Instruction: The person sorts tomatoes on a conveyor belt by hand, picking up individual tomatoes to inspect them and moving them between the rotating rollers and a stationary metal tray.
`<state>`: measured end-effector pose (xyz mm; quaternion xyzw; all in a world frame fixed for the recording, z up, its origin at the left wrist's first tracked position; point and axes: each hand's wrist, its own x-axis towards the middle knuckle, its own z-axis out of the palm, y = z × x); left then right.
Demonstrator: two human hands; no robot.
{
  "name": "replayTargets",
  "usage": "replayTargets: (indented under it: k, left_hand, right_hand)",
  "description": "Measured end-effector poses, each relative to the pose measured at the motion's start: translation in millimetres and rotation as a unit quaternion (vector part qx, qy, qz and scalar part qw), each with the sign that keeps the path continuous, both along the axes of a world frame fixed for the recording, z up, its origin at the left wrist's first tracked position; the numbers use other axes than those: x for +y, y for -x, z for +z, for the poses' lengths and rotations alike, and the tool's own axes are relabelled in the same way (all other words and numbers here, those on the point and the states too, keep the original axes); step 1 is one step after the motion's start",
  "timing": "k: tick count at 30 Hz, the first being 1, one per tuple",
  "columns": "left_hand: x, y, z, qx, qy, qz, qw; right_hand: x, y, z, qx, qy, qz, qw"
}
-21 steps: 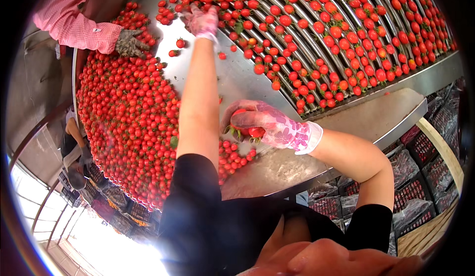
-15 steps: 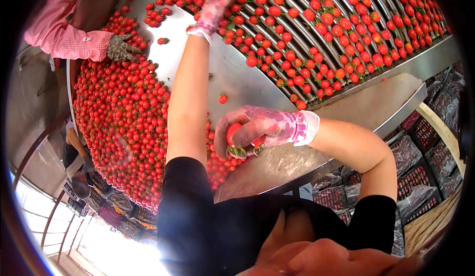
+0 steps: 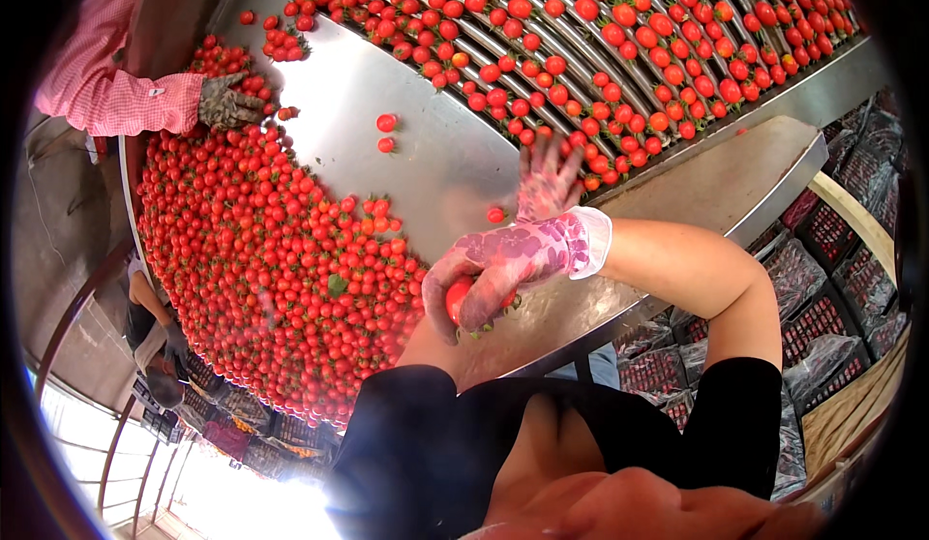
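My right hand [image 3: 503, 255], in a pink-and-purple patterned glove, is closed around several cherry tomatoes [image 3: 458, 298], with green stems poking out below. Passing beneath it, my left arm reaches across to the lower edge of the roller conveyor [image 3: 602, 63]. There my left hand [image 3: 549, 180], in a matching glove, has its fingers spread beside tomatoes on the rollers. One loose tomato [image 3: 496, 214] lies on the steel just left of that hand. A large heap of cherry tomatoes [image 3: 261, 240] fills the left of the steel table [image 3: 334, 148].
A co-worker's dark-gloved hand [image 3: 229, 102] with a pink checked sleeve rests at the heap's upper edge. Plastic-covered crates [image 3: 813, 332] stand to the right, below a metal ledge [image 3: 716, 192]. Another person [image 3: 160, 346] is lower left, beyond the table.
My left hand has swept from the conveyor's upper left down and right along its edge, passing under my right arm. My right hand still holds its tomatoes. Two tomatoes now lie mid-table.
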<state>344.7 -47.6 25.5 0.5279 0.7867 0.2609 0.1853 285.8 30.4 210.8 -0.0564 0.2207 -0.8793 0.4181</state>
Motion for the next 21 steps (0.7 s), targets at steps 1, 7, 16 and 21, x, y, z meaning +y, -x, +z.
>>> replayTargets:
  k: [1, 7, 16, 21]
  left_hand:
    - [-3, -7, 1, 0.018, -0.004, -0.021, 1.000]
    - [27, 17, 17, -0.047, -0.117, 0.040, 0.991]
    - [66, 61, 14, -0.048, -0.060, 0.039, 0.996]
    - [31, 76, 14, -0.611, -0.219, 0.411, 0.641]
  right_hand:
    - [-1, 0, 1, 0.004, 0.005, 0.000, 1.000]
    - [-2, -4, 0, 0.018, 0.021, -0.017, 0.999]
    - [-5, -6, -2, 0.079, 0.008, -0.051, 0.996]
    - [-7, -4, 1, 0.089, -0.011, -0.056, 0.994]
